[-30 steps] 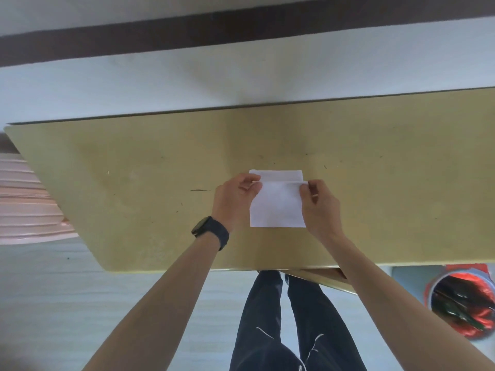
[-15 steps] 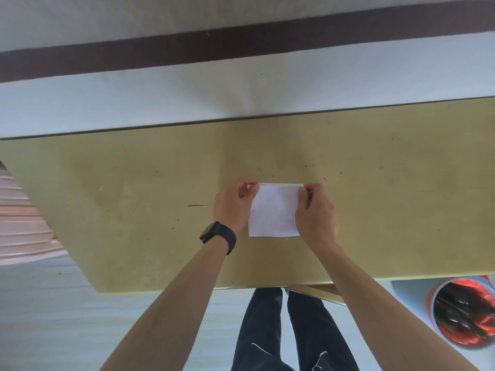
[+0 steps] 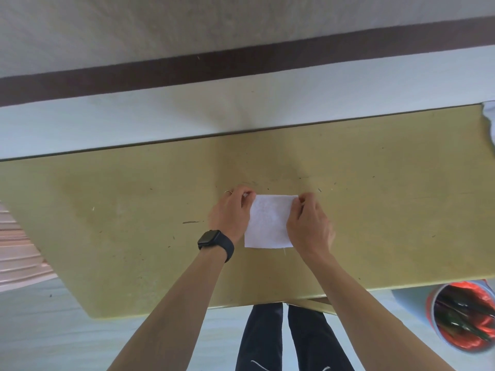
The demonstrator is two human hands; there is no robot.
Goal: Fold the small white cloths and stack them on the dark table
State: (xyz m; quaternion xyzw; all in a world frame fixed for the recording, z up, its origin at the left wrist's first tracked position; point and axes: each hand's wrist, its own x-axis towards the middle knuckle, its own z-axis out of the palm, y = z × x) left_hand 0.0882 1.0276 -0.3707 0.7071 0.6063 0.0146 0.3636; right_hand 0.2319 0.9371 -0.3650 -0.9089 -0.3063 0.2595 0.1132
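as left hand (image 3: 229, 213) and right hand (image 3: 310, 227) pinch, the cloth (image 3: 268, 226) has folded shut.

Broad bare stretches of the olive-yellow flat desk (image 3: 107, 210) are seen to the left and right of the small white folded cloth (image 3: 269, 223). The cloth is flanked closely by the left hand (image 3: 230, 212) and the right hand (image 3: 308, 226), by which its far corners are pinched. The far right corner is taken up by a crumpled white fabric piece (image 3: 489, 121). Below the near right edge, the floor is occupied by a round red-lined bin (image 3: 466, 317).
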